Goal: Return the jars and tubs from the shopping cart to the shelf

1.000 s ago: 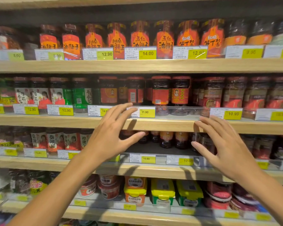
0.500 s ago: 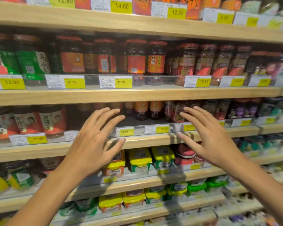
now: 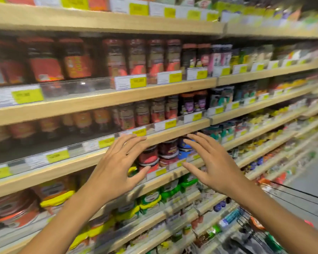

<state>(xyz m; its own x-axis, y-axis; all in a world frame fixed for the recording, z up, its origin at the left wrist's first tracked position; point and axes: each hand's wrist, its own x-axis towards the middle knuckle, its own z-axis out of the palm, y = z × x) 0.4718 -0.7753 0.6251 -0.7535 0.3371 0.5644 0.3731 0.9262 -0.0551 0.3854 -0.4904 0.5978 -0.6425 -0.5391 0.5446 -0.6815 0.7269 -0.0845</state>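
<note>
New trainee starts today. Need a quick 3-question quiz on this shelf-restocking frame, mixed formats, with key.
1. True or false: the left hand is holding a jar.
2. Where does the shopping cart show in the head view? A) top left B) bottom right C) centre
3. Fill in: the price tags along the shelf edges are white and ____.

Key:
1. False. Both it and the right hand are open and empty, fingers spread, in front of the red-lidded tubs.
2. B
3. yellow
</note>
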